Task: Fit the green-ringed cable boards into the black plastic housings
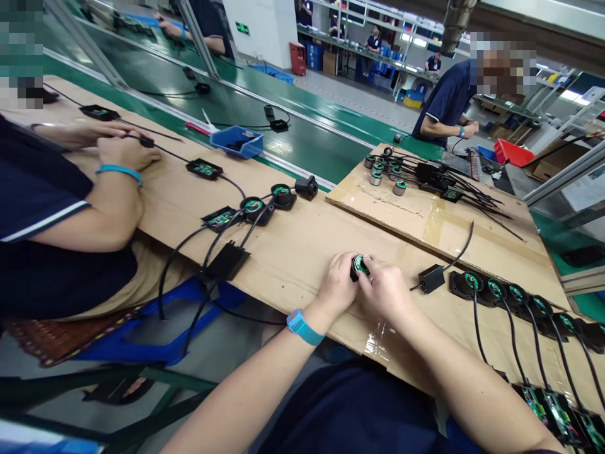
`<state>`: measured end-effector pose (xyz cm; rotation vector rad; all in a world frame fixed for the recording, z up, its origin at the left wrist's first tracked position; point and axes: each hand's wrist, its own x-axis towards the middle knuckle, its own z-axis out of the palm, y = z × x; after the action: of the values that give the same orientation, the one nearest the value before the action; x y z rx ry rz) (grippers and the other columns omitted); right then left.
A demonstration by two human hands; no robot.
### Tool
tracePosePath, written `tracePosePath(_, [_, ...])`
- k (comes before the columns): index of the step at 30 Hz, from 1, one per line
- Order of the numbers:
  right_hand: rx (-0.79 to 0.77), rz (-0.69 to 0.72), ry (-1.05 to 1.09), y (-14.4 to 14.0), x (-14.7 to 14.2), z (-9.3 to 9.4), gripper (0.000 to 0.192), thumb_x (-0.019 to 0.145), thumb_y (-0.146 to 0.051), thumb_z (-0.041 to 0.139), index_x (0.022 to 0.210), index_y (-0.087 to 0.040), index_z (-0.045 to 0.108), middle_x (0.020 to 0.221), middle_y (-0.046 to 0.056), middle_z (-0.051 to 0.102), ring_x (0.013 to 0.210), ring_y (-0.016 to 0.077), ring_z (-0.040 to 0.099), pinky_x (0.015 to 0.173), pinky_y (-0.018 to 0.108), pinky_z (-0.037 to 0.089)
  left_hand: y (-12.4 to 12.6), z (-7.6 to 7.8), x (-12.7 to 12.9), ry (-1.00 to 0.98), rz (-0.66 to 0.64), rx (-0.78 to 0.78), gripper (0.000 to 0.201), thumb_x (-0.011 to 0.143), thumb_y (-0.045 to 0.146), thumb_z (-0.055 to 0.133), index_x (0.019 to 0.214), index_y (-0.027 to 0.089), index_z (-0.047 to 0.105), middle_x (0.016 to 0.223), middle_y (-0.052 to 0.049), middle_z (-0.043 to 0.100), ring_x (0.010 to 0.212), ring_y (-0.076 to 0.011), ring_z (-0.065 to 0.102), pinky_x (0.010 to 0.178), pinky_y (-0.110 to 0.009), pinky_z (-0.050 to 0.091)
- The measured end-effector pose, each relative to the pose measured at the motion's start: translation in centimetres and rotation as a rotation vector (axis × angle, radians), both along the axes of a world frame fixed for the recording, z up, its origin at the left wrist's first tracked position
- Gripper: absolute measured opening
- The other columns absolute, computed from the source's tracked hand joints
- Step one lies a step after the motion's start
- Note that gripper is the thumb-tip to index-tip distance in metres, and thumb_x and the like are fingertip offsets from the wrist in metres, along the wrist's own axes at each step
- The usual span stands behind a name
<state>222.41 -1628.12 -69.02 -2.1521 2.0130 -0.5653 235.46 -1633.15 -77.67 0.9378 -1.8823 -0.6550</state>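
Observation:
My left hand (338, 280), with a blue strap at the wrist, is closed around a small round black housing with a green circuit board (360, 265) inside. From the other side, my right hand (385, 284) presses its thumb and fingers on the same housing. Both hands are over the cardboard-covered bench near its front edge. Just right of my right hand lies a black box (431, 278) with a cable at each end. Farther right is a row of round black housings with green boards (472, 282), cables running down to open boxes with circuit boards (560, 413).
Left of my hands lie cabled housings (253, 207) and a black box (225, 260) at the front edge. A blue bin (237, 141) stands at the back. A raised cardboard sheet (401, 214) holds metal cylinders and cables. A co-worker's arm (94, 221) rests on the left; another person stands behind.

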Motion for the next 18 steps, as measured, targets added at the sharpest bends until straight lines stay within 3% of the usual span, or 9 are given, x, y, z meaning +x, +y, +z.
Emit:
tracePosePath(3, [0.055,0.136,-0.011,0.2,-0.4,0.2,0.026,0.094,-0.021,0.057,0.117,-0.017,0.068,0.11,0.01,0.073,0.099,0.0204,0.07,0.09,0.029,0.052,0.0,0.2,0.1,0.01,-0.077,0.107,0.044,0.075,0.01,0.066,0.116,0.022,0.056,0.113,-0.007,0.067,0.108,-0.0239,0.064,0.097,-0.041,0.054])
tracePosePath(7, [0.133,-0.028,0.087,0.6,0.1,0.2,0.035,0.095,-0.033,0.06,0.124,-0.014,0.066,0.13,0.019,0.064,0.102,0.027,0.07,0.091,0.037,0.054,0.0,0.3,0.1,0.007,-0.072,0.146,0.046,0.072,0.005,0.063,0.114,0.022,0.058,0.112,-0.007,0.068,0.107,-0.0246,0.064,0.097,-0.043,0.054])
tracePosePath(10, [0.169,-0.025,0.067,0.5,0.1,-0.4,0.043,0.094,-0.037,0.061,0.129,-0.013,0.063,0.14,0.023,0.056,0.108,0.0283,0.068,0.095,0.039,0.053,-0.1,0.2,0.0,0.0,-0.081,0.178,0.05,0.071,0.003,0.061,0.117,0.022,0.057,0.114,-0.007,0.068,0.107,-0.0242,0.065,0.098,-0.042,0.054])
tracePosePath(14, [0.108,0.077,-0.117,-0.8,-1.0,-1.4,0.041,0.084,-0.028,0.074,0.122,-0.015,0.066,0.12,0.013,0.07,0.108,0.0223,0.067,0.097,0.033,0.05,-0.2,0.1,0.1,0.001,-0.115,0.254,0.067,0.069,0.006,0.068,0.132,0.022,0.049,0.127,-0.01,0.064,0.119,-0.0265,0.062,0.106,-0.046,0.051])
tracePosePath(18, [0.063,0.091,-0.138,-2.0,-1.7,-1.1,0.027,0.08,-0.025,0.076,0.105,-0.016,0.072,0.099,0.008,0.075,0.093,0.0206,0.069,0.087,0.031,0.053,0.5,0.0,1.4,0.01,-0.135,0.36,0.116,0.058,0.028,0.09,0.153,0.023,0.023,0.151,-0.018,0.045,0.14,-0.0356,0.045,0.116,-0.055,0.041])
